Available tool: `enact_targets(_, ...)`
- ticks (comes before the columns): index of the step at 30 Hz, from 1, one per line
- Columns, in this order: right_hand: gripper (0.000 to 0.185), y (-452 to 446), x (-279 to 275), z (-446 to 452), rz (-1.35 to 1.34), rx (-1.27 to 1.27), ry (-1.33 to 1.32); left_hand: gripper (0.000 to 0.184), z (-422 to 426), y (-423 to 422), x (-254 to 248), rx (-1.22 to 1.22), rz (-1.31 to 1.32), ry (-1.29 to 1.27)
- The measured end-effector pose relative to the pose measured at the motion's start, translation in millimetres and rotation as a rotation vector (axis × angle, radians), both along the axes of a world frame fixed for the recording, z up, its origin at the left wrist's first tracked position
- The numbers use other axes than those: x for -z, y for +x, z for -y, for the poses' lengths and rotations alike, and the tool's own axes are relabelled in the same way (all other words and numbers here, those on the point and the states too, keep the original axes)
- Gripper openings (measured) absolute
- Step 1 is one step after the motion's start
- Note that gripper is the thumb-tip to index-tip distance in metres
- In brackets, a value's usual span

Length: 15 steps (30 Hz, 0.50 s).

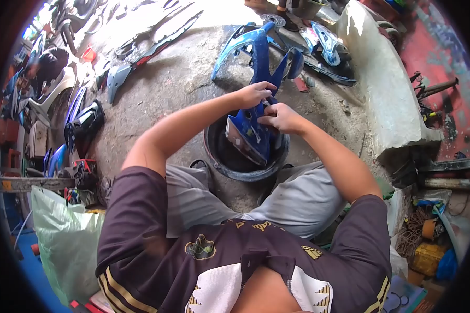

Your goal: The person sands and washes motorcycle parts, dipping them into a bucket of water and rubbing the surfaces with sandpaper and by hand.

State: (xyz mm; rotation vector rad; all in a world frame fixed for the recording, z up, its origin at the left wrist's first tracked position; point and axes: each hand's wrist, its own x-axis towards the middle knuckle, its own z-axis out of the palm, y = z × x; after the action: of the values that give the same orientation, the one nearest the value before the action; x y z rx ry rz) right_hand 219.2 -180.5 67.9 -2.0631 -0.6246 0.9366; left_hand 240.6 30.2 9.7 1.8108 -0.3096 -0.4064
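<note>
A glossy blue motorcycle fairing panel (250, 124) stands tilted in a round black basin (214, 163) between my feet, its lower end inside the rim. My left hand (255, 96) is closed over the upper part of the panel, fingers bent across it. Just below and to the right, my right hand (283, 119) is closed, with thumb and fingertips pressed together against the panel face. A small whitish bit shows between the hands; I cannot make out what it is. Pale smears mark the panel below my right thumb. Water in the basin cannot be made out.
Beyond the basin lies another blue fairing (256, 49). A blue-and-white panel (324, 44) rests at the upper right, beside a concrete block (373, 78). Motorcycle parts line the left, with a translucent plastic bag (62, 235) nearer. Tangled wire (411, 229) lies at right.
</note>
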Motion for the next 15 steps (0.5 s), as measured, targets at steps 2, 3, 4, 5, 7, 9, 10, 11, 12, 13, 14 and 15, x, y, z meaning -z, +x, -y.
enact_targets(2,0.033,0.5,0.5,-1.6,-0.078,0.02,0.012,0.043,6.3,2.6,-1.1,-0.039,-0.015,-0.104)
enact_targets(3,0.032,-2.4,-0.2,-4.0,-0.072,0.082,0.017,0.045,7.4,4.5,-4.3,-0.04,-0.007,-0.116)
enact_targets(4,0.032,-6.5,-0.4,-6.7,-0.066,0.143,0.02,0.045,6.9,7.9,-8.4,-0.019,0.0,-0.088)
enact_targets(5,0.032,-12.1,-0.1,-8.1,-0.063,0.2,0.019,0.046,6.7,9.3,-10.9,-0.002,0.004,-0.064)
enact_targets(7,0.037,-27.8,-0.1,-9.7,0.143,0.231,-0.04,0.047,11.1,7.8,-3.9,0.056,-0.025,-0.153)
enact_targets(9,0.034,-48.0,-9.7,-11.5,0.261,0.255,-0.168,0.046,13.4,0.0,-1.3,0.142,-0.09,-0.236)
enact_targets(10,0.033,-59.0,-7.3,-13.3,0.23,0.286,-0.136,0.042,13.9,-7.5,-10.7,0.191,-0.071,-0.201)
enact_targets(11,0.032,-70.3,-4.0,-14.6,0.197,0.32,-0.103,0.041,13.2,-12.6,-6.0,0.195,-0.074,-0.223)
enact_targets(12,0.031,-77.2,-1.1,-16.8,0.174,0.357,-0.063,0.04,10.5,-12.7,-3.8,0.202,-0.067,-0.239)
enact_targets(13,0.032,-80.2,0.8,-18.3,0.191,0.393,-0.051,0.039,7.0,-8.7,-4.3,0.205,-0.051,-0.254)
enact_targets(14,0.033,-82.9,3.0,-19.7,0.208,0.428,-0.038,0.039,4.7,-6.2,-4.3,0.181,-0.039,-0.271)
enact_targets(15,0.035,-85.2,5.8,-21.9,0.219,0.463,-0.025,0.039,3.5,-7.4,-3.0,0.155,-0.032,-0.289)
